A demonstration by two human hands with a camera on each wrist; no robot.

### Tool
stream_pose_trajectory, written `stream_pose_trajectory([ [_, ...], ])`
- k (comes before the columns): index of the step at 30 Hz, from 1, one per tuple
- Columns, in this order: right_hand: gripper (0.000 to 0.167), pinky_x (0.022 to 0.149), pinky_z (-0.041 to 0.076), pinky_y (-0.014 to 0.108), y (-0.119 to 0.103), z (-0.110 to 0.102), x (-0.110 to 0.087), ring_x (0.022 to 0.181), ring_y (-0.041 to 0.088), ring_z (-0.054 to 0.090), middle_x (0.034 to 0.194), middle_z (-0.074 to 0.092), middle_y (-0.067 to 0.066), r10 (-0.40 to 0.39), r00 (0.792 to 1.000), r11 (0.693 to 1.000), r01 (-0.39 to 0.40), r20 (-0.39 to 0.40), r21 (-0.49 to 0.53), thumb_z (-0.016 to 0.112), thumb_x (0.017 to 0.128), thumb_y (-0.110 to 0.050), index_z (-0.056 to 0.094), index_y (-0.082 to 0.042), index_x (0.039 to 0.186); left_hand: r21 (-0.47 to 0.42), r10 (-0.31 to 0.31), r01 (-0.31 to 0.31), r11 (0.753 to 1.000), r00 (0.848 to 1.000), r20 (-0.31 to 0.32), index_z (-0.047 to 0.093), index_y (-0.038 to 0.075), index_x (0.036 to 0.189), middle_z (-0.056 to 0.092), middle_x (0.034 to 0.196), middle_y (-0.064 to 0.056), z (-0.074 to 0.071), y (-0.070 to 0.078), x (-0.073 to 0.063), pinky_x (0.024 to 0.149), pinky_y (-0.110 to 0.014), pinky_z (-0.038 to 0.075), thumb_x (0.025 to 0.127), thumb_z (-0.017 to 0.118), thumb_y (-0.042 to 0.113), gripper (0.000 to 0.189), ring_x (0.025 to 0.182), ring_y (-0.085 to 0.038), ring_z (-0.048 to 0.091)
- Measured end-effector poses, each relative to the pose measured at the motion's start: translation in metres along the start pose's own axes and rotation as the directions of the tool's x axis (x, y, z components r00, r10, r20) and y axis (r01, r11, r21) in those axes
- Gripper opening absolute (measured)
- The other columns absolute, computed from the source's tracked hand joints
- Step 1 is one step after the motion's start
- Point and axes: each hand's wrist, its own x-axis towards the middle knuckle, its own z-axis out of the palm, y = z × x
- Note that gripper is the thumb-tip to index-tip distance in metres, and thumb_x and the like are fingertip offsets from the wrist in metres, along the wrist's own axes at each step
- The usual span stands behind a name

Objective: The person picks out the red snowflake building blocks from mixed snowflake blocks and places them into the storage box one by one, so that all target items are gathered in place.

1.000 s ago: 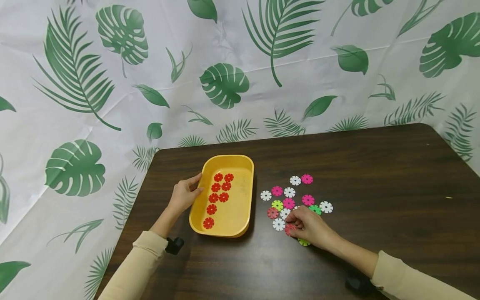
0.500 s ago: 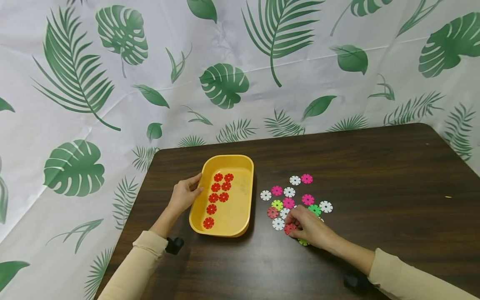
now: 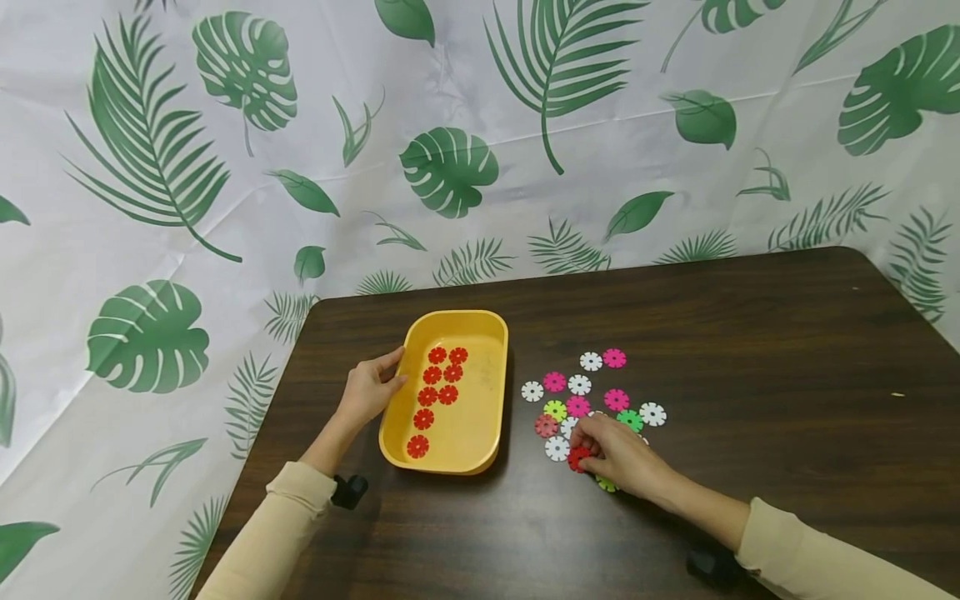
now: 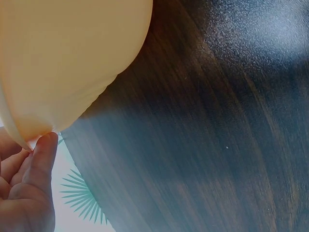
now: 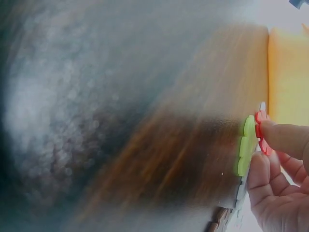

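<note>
My left hand (image 3: 365, 387) grips the left rim of a yellow plastic tub (image 3: 476, 408), thumb and fingers on either side of its edge in the left wrist view. Several red notched plastic discs (image 3: 417, 447) lie inside, towards the left. To the right of the tub, my right hand (image 3: 618, 454) pinches another red disc (image 3: 577, 460) between thumb and fingertips, low over the table. Under that hand, a yellow-green disc (image 5: 245, 150) lies close beside the held one in the right wrist view. Part of the pile is hidden beneath the fingers.
White discs (image 3: 557, 449), pink discs (image 3: 617, 400), a green disc (image 3: 630, 421) and a dull red disc (image 3: 546, 426) are scattered on the dark wooden table (image 3: 765, 358). A white leaf-print cloth (image 3: 450, 83) hangs behind the table.
Within my right fingertips, the red disc has shifted slightly left and now looks a deeper red. The left hand and the tub have stayed in place.
</note>
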Motion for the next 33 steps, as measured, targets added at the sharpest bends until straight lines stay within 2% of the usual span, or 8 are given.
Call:
stream_pose_trajectory([
  [15, 0.025, 0.058, 0.050, 0.017, -0.003, 0.000, -0.001, 0.070, 0.005, 0.051, 0.077, 0.056, -0.004, -0.010, 1.000, 1.000, 0.010, -0.029, 0.021, 0.074, 0.071, 0.008, 0.061, -0.012, 0.080, 0.003, -0.009, 0.009, 1.000, 1.000, -0.008, 0.044, 0.006, 0.140, 0.048, 0.138, -0.020, 0.000, 0.000, -0.001, 0.082, -0.038, 0.055, 0.090, 0.060, 0.002, 0.053, 0.114, -0.033, 0.058],
  [20, 0.023, 0.059, 0.051, 0.018, 0.000, 0.000, -0.002, 0.070, 0.004, 0.052, 0.078, 0.058, -0.003, -0.006, 1.000, 0.998, 0.008, -0.030, 0.069, 0.071, 0.073, 0.009, 0.062, -0.010, 0.081, -0.003, -0.016, 0.016, 1.000, 1.000, -0.007, 0.044, 0.007, 0.140, 0.048, 0.138, -0.020, 0.001, 0.000, -0.001, 0.082, -0.038, 0.055, 0.090, 0.060, 0.003, 0.053, 0.114, -0.033, 0.058],
  [25, 0.018, 0.057, 0.050, 0.019, 0.001, -0.006, 0.001, 0.068, 0.004, 0.051, 0.076, 0.059, 0.000, 0.022, 1.000, 0.987, -0.021, -0.005, 0.161, 0.068, 0.075, 0.009, 0.063, -0.007, 0.083, -0.008, -0.018, 0.018, 1.000, 1.000, -0.006, 0.044, 0.007, 0.141, 0.048, 0.139, -0.020, 0.001, 0.000, -0.001, 0.082, -0.038, 0.055, 0.090, 0.060, 0.002, 0.053, 0.114, -0.033, 0.058],
  [29, 0.012, 0.058, 0.050, 0.019, -0.002, -0.014, 0.006, 0.070, 0.009, 0.052, 0.078, 0.058, 0.001, 0.101, 0.993, 0.950, -0.117, 0.068, 0.290, 0.069, 0.079, 0.002, 0.063, -0.004, 0.088, -0.007, -0.012, 0.011, 1.000, 1.000, -0.011, 0.044, 0.006, 0.140, 0.048, 0.138, -0.020, 0.001, 0.001, 0.000, 0.082, -0.038, 0.055, 0.090, 0.060, 0.001, 0.053, 0.114, -0.033, 0.058],
  [31, 0.013, 0.059, 0.051, 0.019, -0.004, -0.017, 0.010, 0.071, 0.012, 0.052, 0.080, 0.058, 0.004, 0.140, 0.985, 0.915, -0.169, 0.104, 0.365, 0.069, 0.081, 0.000, 0.063, -0.001, 0.092, -0.007, -0.010, 0.010, 1.000, 1.000, -0.013, 0.044, 0.006, 0.140, 0.048, 0.138, -0.020, 0.001, 0.001, -0.001, 0.082, -0.038, 0.055, 0.090, 0.060, 0.001, 0.053, 0.114, -0.033, 0.058],
  [33, 0.016, 0.062, 0.054, 0.021, -0.007, -0.021, 0.014, 0.073, 0.015, 0.053, 0.082, 0.058, 0.007, 0.175, 0.974, 0.867, -0.220, 0.142, 0.447, 0.068, 0.082, -0.001, 0.062, 0.004, 0.096, -0.008, -0.011, 0.011, 1.000, 1.000, -0.012, 0.044, 0.006, 0.140, 0.048, 0.138, -0.020, 0.000, 0.001, -0.001, 0.082, -0.038, 0.055, 0.090, 0.060, 0.001, 0.053, 0.114, -0.033, 0.058],
])
